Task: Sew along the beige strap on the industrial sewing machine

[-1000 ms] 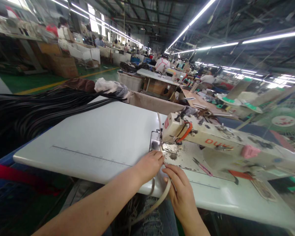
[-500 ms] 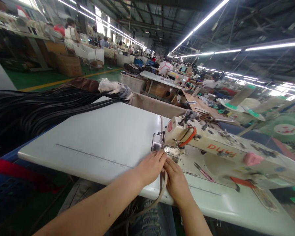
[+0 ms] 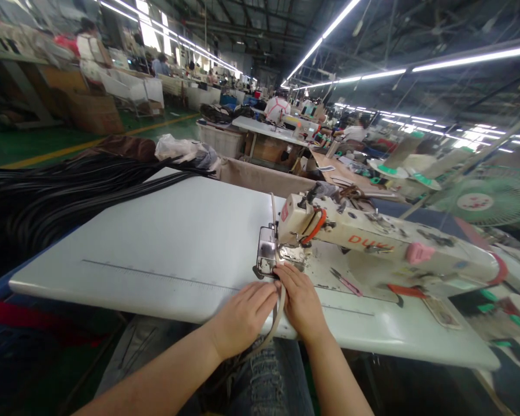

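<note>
Strap (image 3: 279, 306) runs lengthwise toward needle; left hand (image 3: 242, 315), right hand (image 3: 301, 300) grips pinching it

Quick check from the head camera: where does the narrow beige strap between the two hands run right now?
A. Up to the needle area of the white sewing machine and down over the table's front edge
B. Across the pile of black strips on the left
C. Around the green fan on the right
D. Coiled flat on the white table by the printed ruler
A: the narrow beige strap passes between the left hand and right hand, reaching the white sewing machine at its needle and hanging over the white table edge.
</note>
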`<state>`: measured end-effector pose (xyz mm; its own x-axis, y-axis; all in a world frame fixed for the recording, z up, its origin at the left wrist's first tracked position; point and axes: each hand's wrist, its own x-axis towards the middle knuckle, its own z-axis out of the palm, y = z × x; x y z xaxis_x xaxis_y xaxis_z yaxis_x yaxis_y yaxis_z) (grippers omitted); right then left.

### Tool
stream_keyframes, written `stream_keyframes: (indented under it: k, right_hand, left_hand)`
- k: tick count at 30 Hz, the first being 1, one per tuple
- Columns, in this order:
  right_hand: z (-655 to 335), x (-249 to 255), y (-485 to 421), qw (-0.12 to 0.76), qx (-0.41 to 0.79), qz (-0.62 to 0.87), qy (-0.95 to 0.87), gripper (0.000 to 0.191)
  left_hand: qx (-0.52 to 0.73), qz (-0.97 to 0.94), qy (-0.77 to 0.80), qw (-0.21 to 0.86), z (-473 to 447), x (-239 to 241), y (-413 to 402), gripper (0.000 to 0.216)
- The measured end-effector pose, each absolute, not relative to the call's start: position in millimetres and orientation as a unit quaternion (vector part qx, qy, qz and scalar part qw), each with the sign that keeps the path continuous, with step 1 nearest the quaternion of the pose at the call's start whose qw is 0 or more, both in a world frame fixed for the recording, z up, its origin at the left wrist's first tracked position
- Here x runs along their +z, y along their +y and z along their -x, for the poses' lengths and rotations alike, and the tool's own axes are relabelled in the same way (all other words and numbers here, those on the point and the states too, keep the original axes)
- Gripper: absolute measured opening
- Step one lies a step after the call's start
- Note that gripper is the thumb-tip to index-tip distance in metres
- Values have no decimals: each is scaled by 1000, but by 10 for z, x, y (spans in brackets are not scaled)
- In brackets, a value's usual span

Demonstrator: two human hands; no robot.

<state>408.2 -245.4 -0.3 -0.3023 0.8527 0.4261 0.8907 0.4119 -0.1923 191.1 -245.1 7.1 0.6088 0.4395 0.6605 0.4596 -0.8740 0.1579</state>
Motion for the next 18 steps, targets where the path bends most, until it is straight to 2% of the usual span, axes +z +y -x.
stream_keyframes:
  k: [3,5,8,9,12,14,16,18]
  right_hand:
    - [-4072,-27,-2438,242,-48,542,-804,34]
    - [-4067,-35,-2433,242,-51,543,-803,34]
    - [-4059,-36,-2435,239,-50,547,-801,34]
    - [-4057,-35,-2435,240,-51,547,-800,34]
    - [-4056,-32,-2431,245,-52,545,-800,34]
    - [-4062,-32,-2424,249,-51,542,-801,34]
    - [-4072,-32,-2416,251,-50,540,-802,34]
    - [-4082,-35,-2409,251,-50,539,-803,34]
  left_hand:
    - [-386,905,-175,22,-1673,-272,-2798,23]
    - [-334,936,-113,-7,-1504,-609,-2990,19]
    - [-197,949,-198,-144,-1298,-1106,-3142,12]
    - [-151,929,-260,-218,-1256,-1230,-3154,19]
    - [-61,808,-394,-434,-1234,-1419,-3114,62]
    - [-52,745,-410,-524,-1297,-1428,-3069,73]
    - [-74,721,-381,-574,-1395,-1415,-3047,68]
    - [-99,720,-333,-601,-1491,-1425,-3067,49]
